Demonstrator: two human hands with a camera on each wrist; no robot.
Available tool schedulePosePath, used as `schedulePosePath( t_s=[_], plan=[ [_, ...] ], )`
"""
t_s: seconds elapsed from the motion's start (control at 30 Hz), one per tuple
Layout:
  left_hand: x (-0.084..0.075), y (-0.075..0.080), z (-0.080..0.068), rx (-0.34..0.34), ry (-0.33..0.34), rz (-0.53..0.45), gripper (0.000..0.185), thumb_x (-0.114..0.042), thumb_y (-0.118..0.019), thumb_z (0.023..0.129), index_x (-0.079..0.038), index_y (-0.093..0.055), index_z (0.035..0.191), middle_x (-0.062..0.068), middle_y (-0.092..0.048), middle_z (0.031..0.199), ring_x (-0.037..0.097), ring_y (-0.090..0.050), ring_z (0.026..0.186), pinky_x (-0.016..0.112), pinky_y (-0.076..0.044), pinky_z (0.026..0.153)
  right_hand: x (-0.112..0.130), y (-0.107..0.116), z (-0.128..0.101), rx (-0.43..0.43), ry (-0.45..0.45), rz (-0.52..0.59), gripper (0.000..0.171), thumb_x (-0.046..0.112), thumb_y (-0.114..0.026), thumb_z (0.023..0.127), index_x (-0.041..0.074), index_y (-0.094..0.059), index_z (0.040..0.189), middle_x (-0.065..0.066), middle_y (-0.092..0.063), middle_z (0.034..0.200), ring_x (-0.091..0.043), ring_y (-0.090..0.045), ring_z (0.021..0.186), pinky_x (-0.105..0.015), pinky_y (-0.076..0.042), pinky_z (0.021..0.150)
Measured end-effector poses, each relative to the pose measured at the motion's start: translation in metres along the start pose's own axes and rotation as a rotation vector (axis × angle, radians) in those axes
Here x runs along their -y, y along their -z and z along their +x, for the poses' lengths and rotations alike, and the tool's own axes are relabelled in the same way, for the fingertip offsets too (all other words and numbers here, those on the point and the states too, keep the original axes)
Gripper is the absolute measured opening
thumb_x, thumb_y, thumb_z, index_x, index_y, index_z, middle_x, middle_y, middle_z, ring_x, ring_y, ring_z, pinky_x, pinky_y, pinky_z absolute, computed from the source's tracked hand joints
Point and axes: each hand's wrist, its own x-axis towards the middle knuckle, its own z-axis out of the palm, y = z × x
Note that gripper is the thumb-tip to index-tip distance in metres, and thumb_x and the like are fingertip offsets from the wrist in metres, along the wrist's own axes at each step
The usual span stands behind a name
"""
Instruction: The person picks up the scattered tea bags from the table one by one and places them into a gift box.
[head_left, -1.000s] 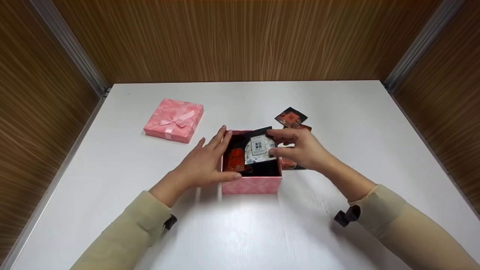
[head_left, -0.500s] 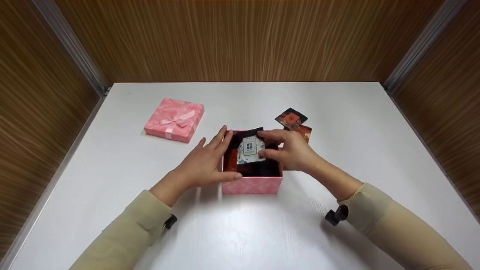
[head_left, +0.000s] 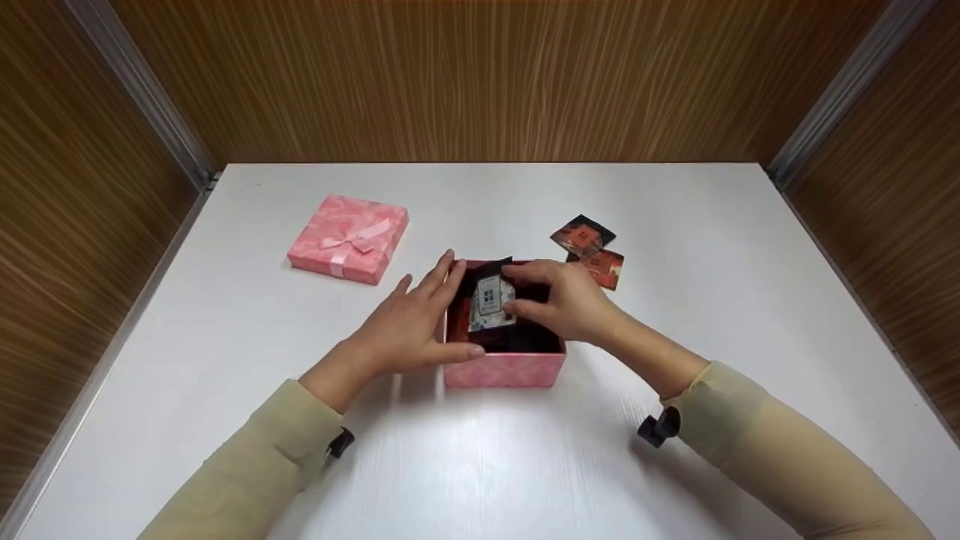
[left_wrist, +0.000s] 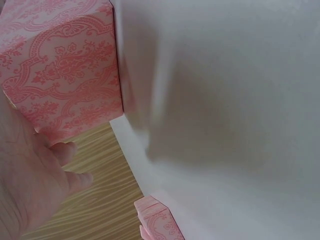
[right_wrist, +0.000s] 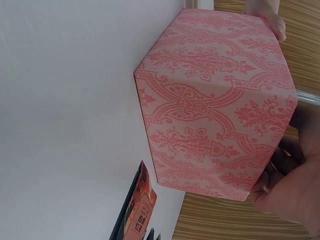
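An open pink patterned box (head_left: 502, 369) (left_wrist: 65, 70) (right_wrist: 215, 100) stands mid-table. My left hand (head_left: 409, 322) lies flat against the box's left wall, thumb along the front rim, fingers straight. Over the box's opening, my right hand (head_left: 559, 300) pinches a small white and grey packet (head_left: 489, 301) and holds it down inside the box. A red packet (head_left: 463, 311) and dark packets lie in the box under it. The right wrist view shows the box's outer wall and my right palm (right_wrist: 295, 190) at its edge.
The pink lid with a bow (head_left: 349, 238) (left_wrist: 157, 220) lies at the back left of the white table (head_left: 675, 225). Two dark and red packets (head_left: 589, 247) (right_wrist: 140, 212) rest on the table behind and to the right of the box. Wooden walls enclose three sides.
My right hand has moved left and down, carrying the white packet from the box's right rim into its middle. A packet behind it on the table has come into view. My left hand has stayed put.
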Motion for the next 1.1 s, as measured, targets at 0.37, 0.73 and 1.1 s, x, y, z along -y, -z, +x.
schedulePosePath(
  t_s=[0.37,0.73,1.1],
  plan=[
    [0.001,0.000,0.000,0.004,0.000,0.009,0.124,-0.091,-0.048,0.087,-0.013,0.000,0.172,0.010,0.003,0.178,0.030,-0.031,0.157,0.058,-0.016,0.128,-0.006,-0.013,0.009,0.023,0.158,-0.165,0.046,0.020,-0.085,0.092,-0.001,-0.074,0.132,-0.015,-0.077,0.121,-0.036,-0.069,0.118,-0.052,-0.050,0.107],
    [0.002,0.000,0.001,0.001,-0.003,0.003,0.124,-0.089,-0.050,0.088,-0.012,-0.001,0.172,0.010,0.002,0.178,0.032,-0.034,0.156,0.059,-0.017,0.128,0.000,-0.017,0.015,0.105,0.082,-0.287,0.051,0.027,-0.085,0.091,0.002,-0.073,0.134,-0.014,-0.076,0.119,-0.035,-0.067,0.116,-0.055,-0.039,0.096],
    [0.002,0.000,0.000,0.004,-0.005,-0.002,0.123,-0.089,-0.049,0.088,-0.013,0.000,0.172,0.010,0.003,0.178,0.033,-0.034,0.155,0.059,-0.017,0.128,0.003,-0.023,0.020,0.132,0.066,-0.371,0.051,0.033,-0.085,0.091,0.005,-0.076,0.132,-0.013,-0.076,0.115,-0.038,-0.066,0.115,-0.058,-0.038,0.095]
  ],
)
